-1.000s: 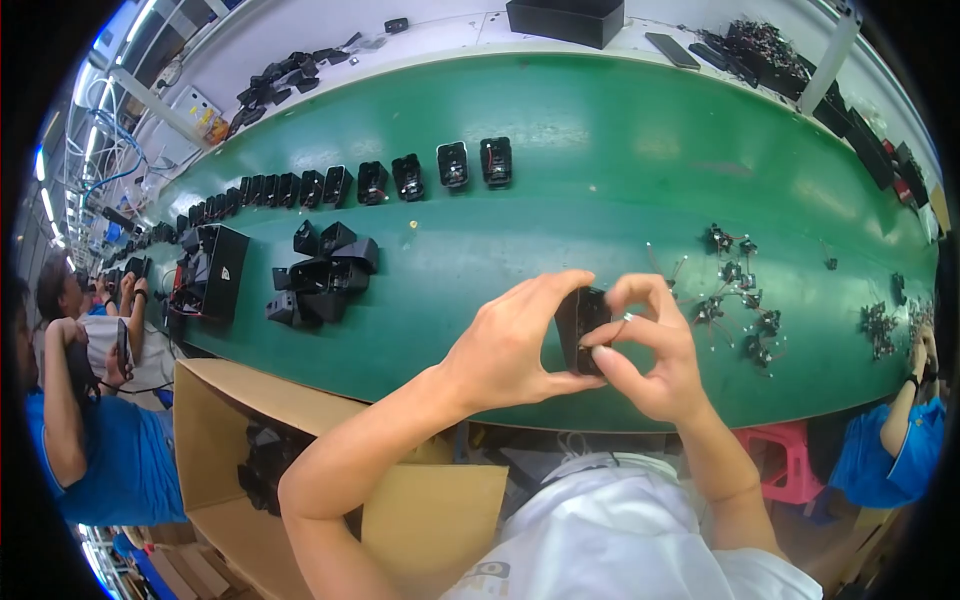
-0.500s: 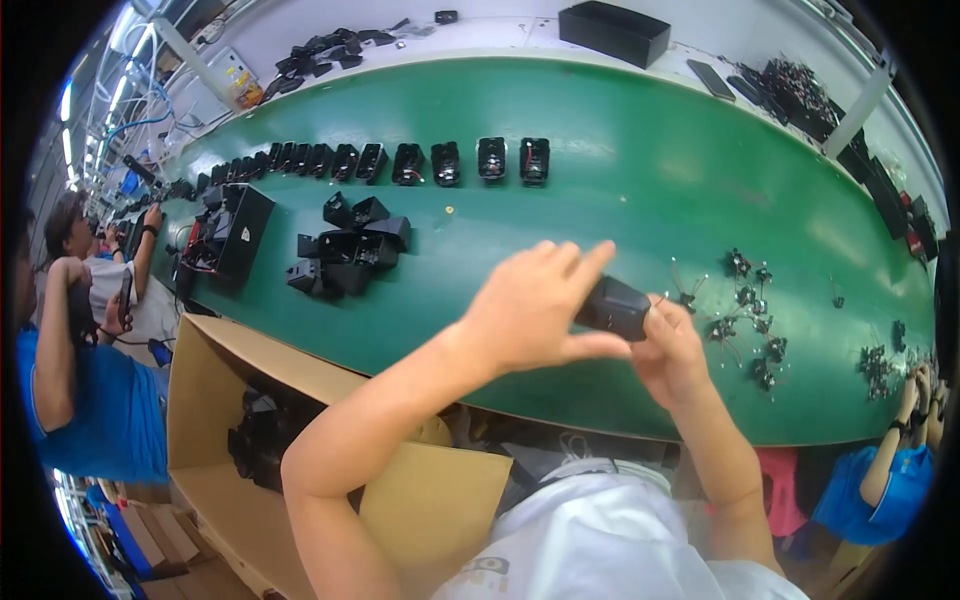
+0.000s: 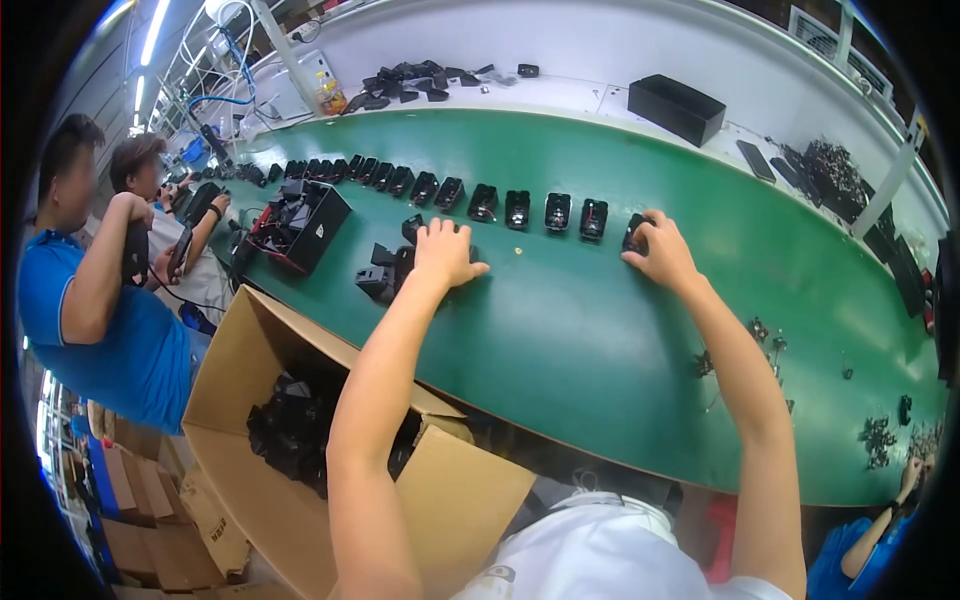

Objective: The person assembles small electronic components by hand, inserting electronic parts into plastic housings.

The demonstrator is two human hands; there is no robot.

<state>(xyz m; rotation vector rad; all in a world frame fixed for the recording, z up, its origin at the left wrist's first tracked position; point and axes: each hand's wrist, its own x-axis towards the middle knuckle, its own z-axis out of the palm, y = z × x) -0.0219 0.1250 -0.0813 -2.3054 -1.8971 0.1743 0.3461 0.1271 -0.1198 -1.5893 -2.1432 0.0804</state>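
Green bench: right hand grips housing; left hand over pile, hold unclear. Probably light, stiff; grasp sides.

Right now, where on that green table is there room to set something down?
On the glossy green tabletop between the left hand and right hand, nearer than the row of black plastic housings; also right of the right hand, toward the white ledge. Crowded: under the left hand, around the black rectangular box, and among the small wired parts.
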